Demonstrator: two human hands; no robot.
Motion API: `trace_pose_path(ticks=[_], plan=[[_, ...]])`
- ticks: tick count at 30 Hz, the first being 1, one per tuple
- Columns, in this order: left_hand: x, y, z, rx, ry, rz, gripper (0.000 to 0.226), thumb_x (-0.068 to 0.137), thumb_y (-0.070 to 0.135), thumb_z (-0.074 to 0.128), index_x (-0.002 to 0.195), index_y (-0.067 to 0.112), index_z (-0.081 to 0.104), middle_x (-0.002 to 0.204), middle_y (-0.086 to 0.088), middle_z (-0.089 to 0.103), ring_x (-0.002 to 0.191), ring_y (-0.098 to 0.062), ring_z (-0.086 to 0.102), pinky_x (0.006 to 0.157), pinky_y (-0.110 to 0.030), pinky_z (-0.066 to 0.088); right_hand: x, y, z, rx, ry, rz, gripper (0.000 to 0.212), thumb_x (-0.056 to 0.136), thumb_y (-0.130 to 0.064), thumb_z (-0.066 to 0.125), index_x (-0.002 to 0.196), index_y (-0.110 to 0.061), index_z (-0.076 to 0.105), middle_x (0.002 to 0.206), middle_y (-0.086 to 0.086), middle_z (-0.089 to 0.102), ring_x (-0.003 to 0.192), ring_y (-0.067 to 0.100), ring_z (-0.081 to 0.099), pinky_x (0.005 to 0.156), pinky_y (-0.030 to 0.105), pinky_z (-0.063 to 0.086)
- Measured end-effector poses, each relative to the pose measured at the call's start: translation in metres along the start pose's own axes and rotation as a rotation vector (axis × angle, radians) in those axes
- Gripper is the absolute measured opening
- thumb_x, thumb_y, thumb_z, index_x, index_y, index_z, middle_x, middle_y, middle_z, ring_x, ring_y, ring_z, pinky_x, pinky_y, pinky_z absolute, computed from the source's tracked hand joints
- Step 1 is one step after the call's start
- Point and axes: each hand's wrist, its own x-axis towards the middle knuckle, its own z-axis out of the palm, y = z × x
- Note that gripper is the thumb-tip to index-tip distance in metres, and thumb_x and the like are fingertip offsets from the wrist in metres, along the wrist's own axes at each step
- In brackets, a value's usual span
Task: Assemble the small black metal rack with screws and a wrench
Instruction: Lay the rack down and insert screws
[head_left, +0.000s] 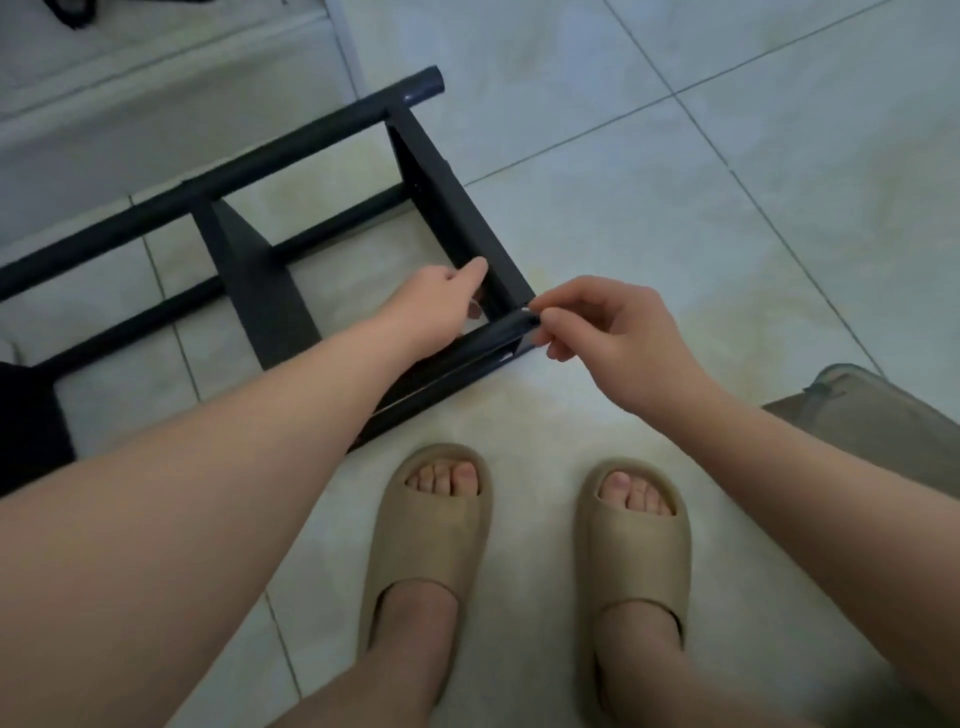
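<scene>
The black metal rack (249, 270) lies on its side on the pale tiled floor, its long tubes running from lower left to upper right. My left hand (436, 306) reaches inside the frame at the near corner, fingers curled round the lower rail beside the end plate. My right hand (587, 327) is outside that same corner and pinches a small silvery piece (525, 308) between thumb and fingertips, pressed against the end of the rail. I cannot tell whether it is a screw or the wrench's tip.
My two feet in tan slides (431, 540) stand just in front of the rack. A grey-brown bag or stool (883, 426) sits at the right edge. A dark object (26, 421) lies at the far left. A raised tiled step (156, 88) runs behind the rack.
</scene>
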Motion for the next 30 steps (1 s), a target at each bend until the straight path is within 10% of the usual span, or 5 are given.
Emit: trace_pose_path(ticks=[4,30], plan=[[0.01,0.008,0.014,-0.264,-0.182,-0.058,0.06,0.099,0.06,0.041,0.099,0.008,0.071,0.092,-0.007,0.077,0.062,-0.029,0.074,0.05,-0.03,0.057,-0.004,0.024,-0.005,0.006,0.071,-0.045,0.011,0.094,-0.005,0.064,0.091,-0.015,0.063,0.077,0.002,0.074,0.068,0.016,0.068,0.069,0.028,0.056],[0.007,0.0,0.023,-0.248,-0.274,0.083,0.042,0.102,0.031,0.052,0.1,-0.009,0.065,0.081,-0.017,0.074,0.054,-0.026,0.065,0.056,-0.032,0.055,-0.002,0.036,-0.002,-0.208,-0.033,-0.039,0.018,0.094,-0.007,0.069,0.09,-0.024,0.062,0.083,-0.006,0.074,0.078,0.008,0.072,0.077,0.035,0.056]])
